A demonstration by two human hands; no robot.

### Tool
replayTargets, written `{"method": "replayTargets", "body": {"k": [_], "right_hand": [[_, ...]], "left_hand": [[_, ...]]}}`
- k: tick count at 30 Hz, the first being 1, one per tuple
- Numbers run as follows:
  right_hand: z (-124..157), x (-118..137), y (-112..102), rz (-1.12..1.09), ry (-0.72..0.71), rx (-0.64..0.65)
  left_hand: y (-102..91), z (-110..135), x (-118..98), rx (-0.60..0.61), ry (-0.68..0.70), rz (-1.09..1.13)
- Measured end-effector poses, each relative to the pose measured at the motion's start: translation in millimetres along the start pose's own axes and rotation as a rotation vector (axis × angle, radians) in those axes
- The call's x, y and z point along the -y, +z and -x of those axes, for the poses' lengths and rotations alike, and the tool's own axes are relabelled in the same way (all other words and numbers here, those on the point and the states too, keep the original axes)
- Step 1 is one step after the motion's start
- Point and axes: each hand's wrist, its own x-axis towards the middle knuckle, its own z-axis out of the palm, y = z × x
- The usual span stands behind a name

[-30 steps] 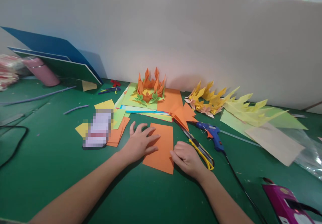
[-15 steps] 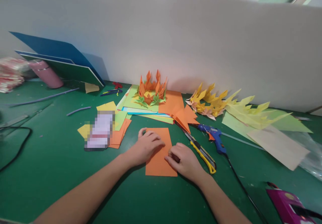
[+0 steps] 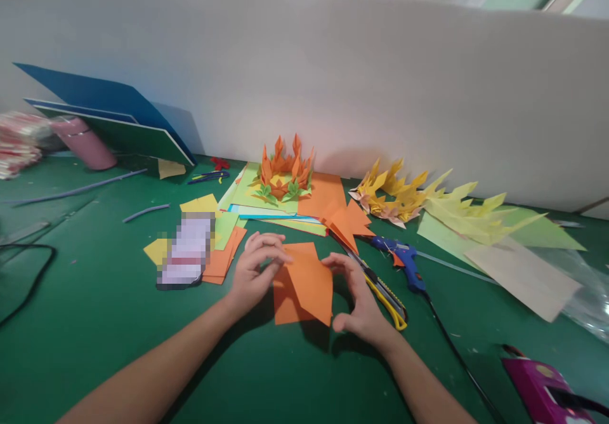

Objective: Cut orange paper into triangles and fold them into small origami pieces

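Note:
In the head view, a piece of orange paper [image 3: 309,281] is raised at a tilt above another orange sheet [image 3: 285,310] lying on the green table. My left hand [image 3: 259,268] pinches the raised paper at its upper left side. My right hand [image 3: 359,303] is beside the paper's right edge, its thumb and fingers spread apart. Its fingertips are close to the upper right corner; whether they touch is unclear. Just right of that hand lies a yellow utility knife [image 3: 387,297], near folded orange paper pieces [image 3: 347,221].
A blue glue gun [image 3: 404,262] with its cord lies to the right. Behind stand an orange paper crown [image 3: 285,173] and a yellow one [image 3: 392,195]. On the left are a blurred-out phone-like object [image 3: 188,252] and orange sheets [image 3: 223,259]. A purple device [image 3: 547,386] sits front right.
The upper orange paper has come up off the sheet below and tilted. My left hand has moved left with its edge; my right hand has opened and shifted slightly right.

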Motion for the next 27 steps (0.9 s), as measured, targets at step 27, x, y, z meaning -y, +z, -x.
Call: {"method": "replayTargets", "body": {"k": [27], "right_hand": [[-9.7,7.2,-0.1,0.344,-0.239,0.407]], "left_hand": [[-8.7,-4.3,9.5,0.572,0.164,-0.388]]}}
